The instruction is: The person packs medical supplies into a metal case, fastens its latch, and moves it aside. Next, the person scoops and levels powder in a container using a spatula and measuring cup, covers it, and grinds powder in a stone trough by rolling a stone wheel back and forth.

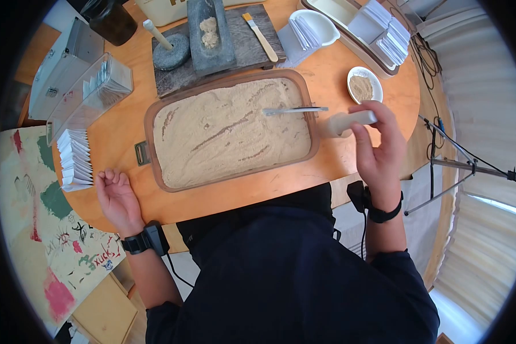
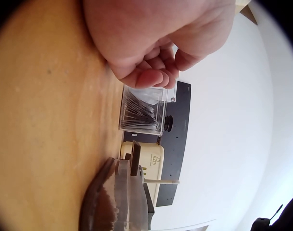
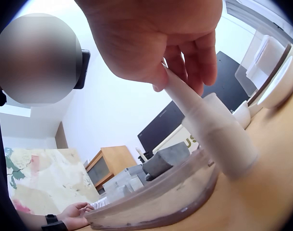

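My right hand (image 1: 379, 143) pinches a smooth pale rod (image 3: 181, 91) between thumb and fingers. Its lower end meets a whitish cylinder (image 3: 228, 144) on the table, just right of a brown-rimmed plastic tub (image 1: 229, 179). Fine tan powder (image 1: 218, 123) with a few grooves fills the tub. Across the tub's right rim lies a thin metal tool (image 1: 297, 109). My left hand (image 1: 118, 198) rests at the table's left edge, fingers loosely curled with nothing in them. Close by it stands a row of folded white papers (image 1: 75, 159).
Behind the tub, a dark board (image 1: 252, 43) bears a stone trough (image 1: 213, 60), a round stone with a handle (image 1: 172, 54) and a brush (image 1: 262, 40). A small bowl of powder (image 1: 375, 92) sits at right. Clear box (image 1: 120, 80) at left; white dish (image 1: 327, 28) at back.
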A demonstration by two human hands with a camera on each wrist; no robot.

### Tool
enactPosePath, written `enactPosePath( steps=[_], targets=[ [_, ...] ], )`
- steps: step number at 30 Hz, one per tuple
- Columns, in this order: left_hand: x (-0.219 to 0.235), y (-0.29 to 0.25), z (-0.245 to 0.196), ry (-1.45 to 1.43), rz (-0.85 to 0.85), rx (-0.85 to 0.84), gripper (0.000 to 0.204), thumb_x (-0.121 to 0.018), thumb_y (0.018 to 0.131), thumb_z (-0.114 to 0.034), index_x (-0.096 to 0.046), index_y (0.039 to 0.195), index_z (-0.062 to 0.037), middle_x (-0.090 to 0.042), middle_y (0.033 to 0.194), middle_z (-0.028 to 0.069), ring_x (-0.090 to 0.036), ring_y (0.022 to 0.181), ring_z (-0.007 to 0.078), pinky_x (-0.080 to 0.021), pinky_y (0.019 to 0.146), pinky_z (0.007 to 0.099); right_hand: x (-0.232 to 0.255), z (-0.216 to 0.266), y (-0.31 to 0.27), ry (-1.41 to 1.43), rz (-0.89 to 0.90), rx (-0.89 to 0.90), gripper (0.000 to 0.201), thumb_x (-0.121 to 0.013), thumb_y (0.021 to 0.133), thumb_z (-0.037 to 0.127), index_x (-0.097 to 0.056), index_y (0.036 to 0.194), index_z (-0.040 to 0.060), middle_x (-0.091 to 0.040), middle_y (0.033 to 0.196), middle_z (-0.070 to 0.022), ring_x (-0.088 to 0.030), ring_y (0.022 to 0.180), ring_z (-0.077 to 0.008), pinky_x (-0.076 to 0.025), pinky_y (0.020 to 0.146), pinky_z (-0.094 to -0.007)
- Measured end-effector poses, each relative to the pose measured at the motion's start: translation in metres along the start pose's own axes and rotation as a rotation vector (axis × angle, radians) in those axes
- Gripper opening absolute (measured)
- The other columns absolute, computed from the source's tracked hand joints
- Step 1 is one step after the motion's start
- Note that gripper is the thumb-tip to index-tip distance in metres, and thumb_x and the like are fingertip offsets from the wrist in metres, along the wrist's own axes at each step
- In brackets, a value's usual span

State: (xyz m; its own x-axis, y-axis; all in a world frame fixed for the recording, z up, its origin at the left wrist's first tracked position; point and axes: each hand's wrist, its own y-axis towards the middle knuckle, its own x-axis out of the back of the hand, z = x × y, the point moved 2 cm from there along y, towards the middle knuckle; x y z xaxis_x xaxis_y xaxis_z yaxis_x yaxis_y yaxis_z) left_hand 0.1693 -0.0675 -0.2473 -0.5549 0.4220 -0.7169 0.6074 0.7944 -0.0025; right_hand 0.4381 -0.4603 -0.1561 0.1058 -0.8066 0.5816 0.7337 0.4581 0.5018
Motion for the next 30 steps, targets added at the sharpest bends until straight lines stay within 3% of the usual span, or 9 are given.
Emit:
enactPosePath(
  steps=[8,10,12,16,21,24,27,30],
  targets=[
    [0.0,-0.001,0.001,0.003,-0.046,-0.013,0.013,-0.047,0.104,-0.013,-0.051,0.1,-0.0018,-0.048,0.09,0.0062,-0.043,0.079,0.0151,-0.039,0.072,0.0286,-0.008,-0.007,-0.004,0.027,0.018,-0.037,0.028,-0.066,0.087,-0.004,-0.06,0.115,-0.0021,-0.07,0.095,-0.0131,-0.07,0.088,-0.0228,-0.056,0.079,-0.0322],
    [-0.001,0.001,0.0,0.009,-0.057,-0.023,0.013,-0.046,0.104,-0.013,-0.051,0.101,-0.0019,-0.048,0.09,0.0061,-0.043,0.079,0.015,-0.039,0.072,0.0285,-0.006,-0.008,-0.002,-0.02,0.037,0.031,0.028,-0.065,0.088,-0.004,-0.06,0.115,-0.0022,-0.07,0.095,-0.0136,-0.07,0.089,-0.0233,-0.056,0.079,-0.0329],
    [0.0,-0.001,0.0,0.014,-0.022,-0.001,0.013,-0.046,0.105,-0.014,-0.05,0.101,-0.0022,-0.048,0.091,0.006,-0.043,0.08,0.0148,-0.039,0.072,0.0284,-0.002,-0.008,-0.004,0.034,-0.052,0.015,0.028,-0.064,0.088,-0.004,-0.059,0.116,-0.0024,-0.071,0.096,-0.0135,-0.069,0.089,-0.0225,-0.055,0.08,-0.0327],
    [0.001,0.001,0.002,-0.014,-0.017,0.002,0.013,-0.046,0.105,-0.014,-0.05,0.101,-0.0026,-0.048,0.091,0.006,-0.043,0.08,0.0148,-0.039,0.072,0.0283,-0.005,-0.007,-0.004,-0.034,0.039,0.026,0.029,-0.064,0.089,-0.004,-0.058,0.118,-0.0031,-0.07,0.099,-0.014,-0.069,0.091,-0.0213,-0.054,0.082,-0.0315],
    [0.001,0.001,0.0,-0.013,-0.018,0.01,0.012,-0.046,0.104,-0.014,-0.05,0.1,-0.0028,-0.047,0.091,0.0061,-0.043,0.08,0.0149,-0.039,0.071,0.0284,-0.006,-0.007,-0.007,0.028,0.039,-0.069,0.03,-0.064,0.091,-0.002,-0.057,0.12,-0.0022,-0.069,0.1,-0.014,-0.069,0.094,-0.0215,-0.055,0.084,-0.0312],
    [0.002,0.001,0.0,0.002,-0.03,0.004,0.013,-0.046,0.104,-0.014,-0.05,0.1,-0.0027,-0.047,0.091,0.0061,-0.043,0.08,0.0149,-0.039,0.071,0.0284,0.0,-0.008,-0.01,0.034,-0.055,-0.018,0.03,-0.063,0.092,-0.001,-0.056,0.121,-0.0015,-0.069,0.1,-0.0139,-0.069,0.094,-0.0212,-0.055,0.084,-0.031],
    [0.002,0.001,0.0,-0.009,-0.015,0.008,0.013,-0.046,0.105,-0.014,-0.051,0.1,-0.0025,-0.047,0.091,0.0061,-0.043,0.08,0.0149,-0.039,0.071,0.0282,-0.007,-0.006,-0.006,0.018,0.043,-0.068,0.029,-0.063,0.092,-0.001,-0.057,0.12,-0.0008,-0.069,0.101,-0.0134,-0.068,0.094,-0.0204,-0.055,0.084,-0.0307],
    [0.003,0.001,0.001,-0.002,-0.026,0.003,0.014,-0.046,0.105,-0.014,-0.051,0.1,-0.0024,-0.048,0.091,0.0061,-0.043,0.08,0.0147,-0.039,0.071,0.028,-0.002,-0.01,-0.008,0.031,-0.021,-0.004,0.029,-0.063,0.092,-0.001,-0.057,0.12,-0.0007,-0.069,0.102,-0.0132,-0.068,0.093,-0.0197,-0.055,0.084,-0.0306]
  ],
)
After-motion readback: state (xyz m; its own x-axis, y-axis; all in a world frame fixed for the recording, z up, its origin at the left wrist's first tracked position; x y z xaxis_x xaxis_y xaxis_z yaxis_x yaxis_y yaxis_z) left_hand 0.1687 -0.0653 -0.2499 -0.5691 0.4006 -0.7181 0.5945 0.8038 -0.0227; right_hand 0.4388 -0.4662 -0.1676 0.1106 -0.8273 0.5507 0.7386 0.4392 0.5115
